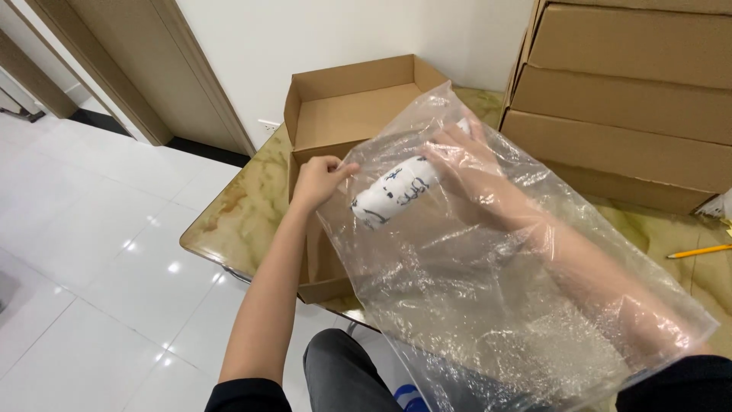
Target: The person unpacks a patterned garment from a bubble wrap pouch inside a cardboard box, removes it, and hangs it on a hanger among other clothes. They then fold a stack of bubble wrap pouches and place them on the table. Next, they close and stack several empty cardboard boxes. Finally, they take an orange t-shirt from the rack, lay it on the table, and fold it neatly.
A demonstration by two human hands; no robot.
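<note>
1. Clear plastic bag (488,290): lge, over R forearm, held above open cardboard box (351,114).
2. R hand (465,164): deep inside bag, gripping rolled white printed cloth (393,194).
3. L hand (320,179): pinching bag's far edge.
4. Status: roll in bag; R hand not yet out, bag mouth unsealed.
5. Stacked boxes (625,99), pencil (700,251) on marble table (244,206).

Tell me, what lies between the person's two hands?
In the head view, a white rolled cloth with dark markings lies between them, inside the clear plastic bag. The left hand pinches the bag's edge; the right hand, inside the bag, holds the roll.
</note>
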